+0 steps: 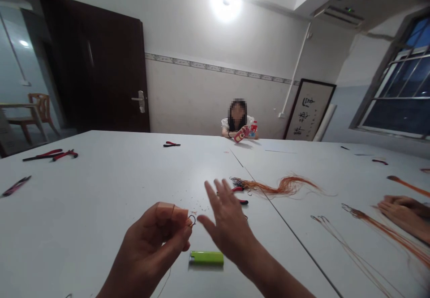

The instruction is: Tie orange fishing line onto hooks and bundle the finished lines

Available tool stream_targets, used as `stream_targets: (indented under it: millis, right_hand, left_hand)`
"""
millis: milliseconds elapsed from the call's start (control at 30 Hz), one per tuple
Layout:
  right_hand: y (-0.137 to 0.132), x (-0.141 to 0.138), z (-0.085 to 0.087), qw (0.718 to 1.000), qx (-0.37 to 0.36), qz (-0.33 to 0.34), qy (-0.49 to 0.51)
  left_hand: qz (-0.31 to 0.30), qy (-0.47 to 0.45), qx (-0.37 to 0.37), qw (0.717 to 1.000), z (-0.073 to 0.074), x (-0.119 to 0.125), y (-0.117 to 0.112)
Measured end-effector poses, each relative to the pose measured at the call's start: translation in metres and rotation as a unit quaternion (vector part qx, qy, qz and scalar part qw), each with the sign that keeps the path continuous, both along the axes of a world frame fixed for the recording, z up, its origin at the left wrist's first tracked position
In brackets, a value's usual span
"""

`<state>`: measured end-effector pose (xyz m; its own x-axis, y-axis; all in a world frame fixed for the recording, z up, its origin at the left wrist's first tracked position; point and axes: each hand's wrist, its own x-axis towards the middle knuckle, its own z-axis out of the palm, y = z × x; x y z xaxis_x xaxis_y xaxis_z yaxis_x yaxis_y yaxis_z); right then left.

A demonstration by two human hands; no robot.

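My left hand pinches a small dark fishing hook between its fingertips, and a thin line trails down from it. A peach-coloured finger cot covers one of its fingers. My right hand hangs open above the white table, fingers spread and holding nothing. Just beyond those fingers lie red-handled pliers, partly hidden by them. A bundle of hooks with orange line stretches to the right of the pliers. Below my hands lies a green lighter.
More pliers and a pink-handled tool lie at the left. Orange lines with hooks lie at the right, beside a co-worker's hand. Another person sits across the table. Tiny scraps dot the tabletop.
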<state>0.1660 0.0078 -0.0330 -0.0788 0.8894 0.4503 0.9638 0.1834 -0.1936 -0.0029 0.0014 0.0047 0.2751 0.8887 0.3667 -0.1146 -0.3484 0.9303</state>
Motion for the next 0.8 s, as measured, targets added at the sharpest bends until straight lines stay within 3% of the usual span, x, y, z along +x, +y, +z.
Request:
stream_targets:
  millis: [133, 267, 367, 533, 700, 800]
  right_hand:
    - [-0.006, 0.01, 0.021, 0.97, 0.237, -0.045, 0.035]
    - [-0.018, 0.004, 0.026, 0.952, 0.299, -0.006, 0.073]
    - [-0.028, -0.007, 0.028, 0.944, 0.295, 0.063, 0.136]
    - [-0.04, -0.02, 0.032, 0.915, 0.191, 0.195, 0.296]
    - [-0.042, -0.025, 0.035, 0.881, 0.182, 0.24, 0.364]
    - [-0.041, -0.025, 0.035, 0.881, 0.17, 0.242, 0.37]
  left_hand:
    - [0.008, -0.006, -0.016, 1.0, 0.002, 0.003, -0.003]
    - [0.014, 0.013, 0.001, 1.0, 0.002, 0.003, -0.001]
    - [0.009, 0.023, 0.018, 1.0, 0.002, 0.002, 0.0]
    - [0.005, -0.008, 0.004, 1.0, 0.001, 0.001, 0.0]
    - [-0.033, 0.0, 0.015, 0.999, -0.005, -0.003, 0.003]
    - [-0.036, 0.023, 0.028, 0.999, -0.005, -0.005, 0.005]
